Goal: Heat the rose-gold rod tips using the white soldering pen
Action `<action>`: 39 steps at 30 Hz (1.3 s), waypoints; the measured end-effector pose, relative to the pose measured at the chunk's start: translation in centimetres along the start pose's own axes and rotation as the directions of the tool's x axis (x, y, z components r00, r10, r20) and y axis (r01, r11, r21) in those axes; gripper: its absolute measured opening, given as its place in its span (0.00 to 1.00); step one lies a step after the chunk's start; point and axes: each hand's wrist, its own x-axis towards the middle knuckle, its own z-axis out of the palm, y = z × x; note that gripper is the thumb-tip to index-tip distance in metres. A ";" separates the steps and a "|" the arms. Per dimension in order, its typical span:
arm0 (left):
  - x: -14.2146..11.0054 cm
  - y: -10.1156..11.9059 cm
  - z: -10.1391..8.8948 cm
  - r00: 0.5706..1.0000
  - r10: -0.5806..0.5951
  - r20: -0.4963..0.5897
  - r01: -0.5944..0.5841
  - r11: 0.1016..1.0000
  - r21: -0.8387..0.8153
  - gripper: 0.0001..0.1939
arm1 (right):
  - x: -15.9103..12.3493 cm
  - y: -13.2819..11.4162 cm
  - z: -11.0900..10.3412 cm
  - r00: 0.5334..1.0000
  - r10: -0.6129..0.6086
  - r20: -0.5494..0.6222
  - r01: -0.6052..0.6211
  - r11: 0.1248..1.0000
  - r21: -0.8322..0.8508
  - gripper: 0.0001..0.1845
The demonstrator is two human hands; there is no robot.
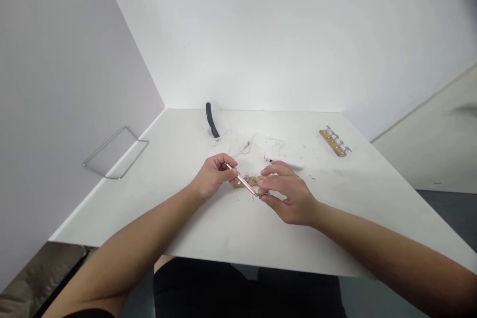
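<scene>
Two hands work close together over the middle of the desk, the left hand curled around a slim rose-gold pen and the right hand pinching at its tip, just above a small wooden strip.

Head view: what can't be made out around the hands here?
- Head view: the tip of the rose-gold pen-like tool is hidden by the right hand.
- Head view: part of the wooden strip is hidden by both that hand and the left hand.
- Head view: the tiny specks are too small to identify.
- Head view: the white object is washed out against the white tabletop.
</scene>
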 end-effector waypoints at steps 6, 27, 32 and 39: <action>0.0 0.4 0.1 0.999 -0.013 0.041 0.013 1.000 0.006 0.10 | -0.1 -0.5 0.1 0.998 0.028 0.050 -0.028 1.000 -0.001 0.16; -0.3 0.6 -0.1 0.989 0.061 0.133 -0.057 0.998 -0.038 0.14 | -0.9 -1.2 1.3 0.988 -0.001 0.153 0.004 1.000 -0.020 0.19; -0.2 0.3 0.0 0.989 0.066 0.130 -0.057 0.996 -0.073 0.15 | -0.9 -1.2 1.2 0.988 0.002 0.157 0.000 1.000 -0.014 0.20; -0.2 0.8 -0.2 0.990 0.073 0.122 -0.071 0.997 -0.024 0.15 | -0.7 -1.8 1.2 0.982 -0.015 0.191 0.017 1.000 -0.008 0.19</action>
